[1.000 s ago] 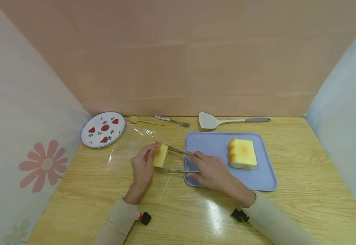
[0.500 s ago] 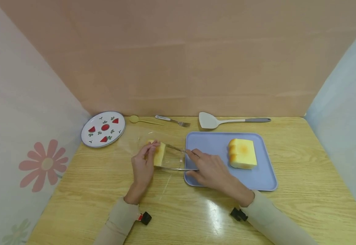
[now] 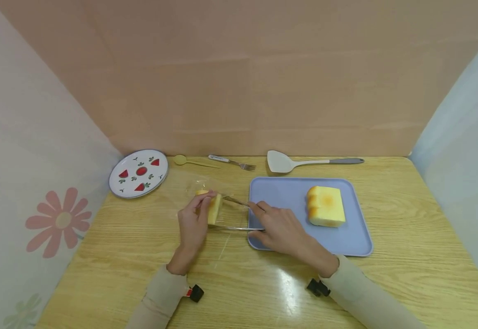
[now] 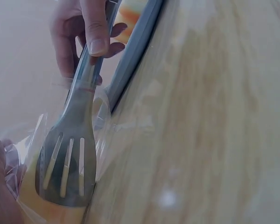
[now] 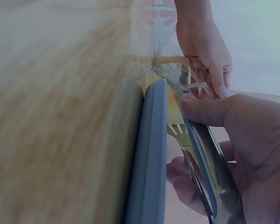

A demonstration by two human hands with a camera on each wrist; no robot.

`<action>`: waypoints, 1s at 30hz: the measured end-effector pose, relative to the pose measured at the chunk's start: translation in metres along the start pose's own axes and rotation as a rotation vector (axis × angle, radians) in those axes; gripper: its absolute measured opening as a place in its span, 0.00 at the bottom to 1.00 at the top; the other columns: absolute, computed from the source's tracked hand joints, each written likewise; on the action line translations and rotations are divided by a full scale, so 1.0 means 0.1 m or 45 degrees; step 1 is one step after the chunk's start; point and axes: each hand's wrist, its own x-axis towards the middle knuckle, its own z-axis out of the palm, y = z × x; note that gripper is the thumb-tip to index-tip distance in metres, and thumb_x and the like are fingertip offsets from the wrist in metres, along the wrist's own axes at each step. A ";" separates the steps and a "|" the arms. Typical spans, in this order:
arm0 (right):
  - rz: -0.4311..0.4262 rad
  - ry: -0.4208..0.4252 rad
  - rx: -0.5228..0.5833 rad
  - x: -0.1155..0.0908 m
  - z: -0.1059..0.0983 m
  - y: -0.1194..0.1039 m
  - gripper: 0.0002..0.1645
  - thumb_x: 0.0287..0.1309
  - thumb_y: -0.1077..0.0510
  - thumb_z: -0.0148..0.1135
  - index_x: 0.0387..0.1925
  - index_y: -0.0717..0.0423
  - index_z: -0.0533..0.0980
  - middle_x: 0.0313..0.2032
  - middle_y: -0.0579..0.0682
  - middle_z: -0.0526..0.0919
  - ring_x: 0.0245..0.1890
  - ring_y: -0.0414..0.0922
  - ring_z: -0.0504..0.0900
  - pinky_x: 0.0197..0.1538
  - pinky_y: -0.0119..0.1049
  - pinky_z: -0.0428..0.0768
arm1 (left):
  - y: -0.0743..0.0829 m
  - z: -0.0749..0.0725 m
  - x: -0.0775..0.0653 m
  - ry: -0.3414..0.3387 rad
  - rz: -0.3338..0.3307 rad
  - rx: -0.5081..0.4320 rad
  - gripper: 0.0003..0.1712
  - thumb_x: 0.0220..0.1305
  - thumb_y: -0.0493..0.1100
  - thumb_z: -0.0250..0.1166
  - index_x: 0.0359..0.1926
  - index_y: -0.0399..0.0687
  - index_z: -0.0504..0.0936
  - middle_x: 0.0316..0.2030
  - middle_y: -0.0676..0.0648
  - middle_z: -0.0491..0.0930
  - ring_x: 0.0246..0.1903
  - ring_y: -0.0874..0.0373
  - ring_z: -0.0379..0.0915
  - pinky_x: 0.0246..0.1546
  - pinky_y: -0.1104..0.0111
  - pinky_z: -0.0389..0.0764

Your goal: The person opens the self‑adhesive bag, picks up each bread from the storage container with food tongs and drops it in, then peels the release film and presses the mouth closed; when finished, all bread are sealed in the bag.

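My left hand [image 3: 192, 224] pinches a clear plastic bag [image 4: 39, 126] around a thick yellow bread slice [image 3: 215, 209], left of the tray. The bag's full outline is hard to see. In my right hand [image 3: 281, 230] are metal food tongs [image 4: 67, 163], one arm ending in a slotted blade, the other in fork-like prongs [image 5: 177, 130]. The tongs' tips reach the slice inside the bag, one arm on the far side, one on the near side; their exact contact is unclear. A second, larger bread piece [image 3: 327, 205] lies on the blue tray [image 3: 280, 192].
A plate with watermelon pictures [image 3: 117, 185] stands at the back left. Along the back edge lie a yellow spoon [image 3: 179, 160], a fork [image 3: 244, 166] and a white spatula with a grey handle [image 3: 280, 162]. Walls close off the back and both sides.
My right hand has shifted slightly left with the tongs. The bag's shiny folds, which spread out leftward before, now gather nearer the slice. The tray and its bread have stayed put.
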 end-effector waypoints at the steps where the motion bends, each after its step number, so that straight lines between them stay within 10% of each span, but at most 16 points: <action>1: 0.003 0.000 0.000 0.00 0.01 0.00 0.45 0.53 0.36 0.75 0.66 0.55 0.74 0.49 0.47 0.84 0.25 0.40 0.80 0.19 0.34 0.72 | 0.00 0.01 0.00 0.001 0.001 -0.001 0.08 0.72 0.31 0.61 0.44 0.35 0.87 0.43 0.40 0.89 0.48 0.45 0.86 0.46 0.84 0.79; 30: -0.007 0.006 0.000 0.08 0.04 0.04 0.47 0.55 0.37 0.74 0.71 0.50 0.71 0.57 0.44 0.82 0.34 0.41 0.84 0.20 0.34 0.73 | 0.17 0.01 -0.03 0.030 -0.022 -0.065 0.09 0.74 0.38 0.61 0.43 0.38 0.87 0.44 0.45 0.89 0.47 0.52 0.87 0.47 0.79 0.82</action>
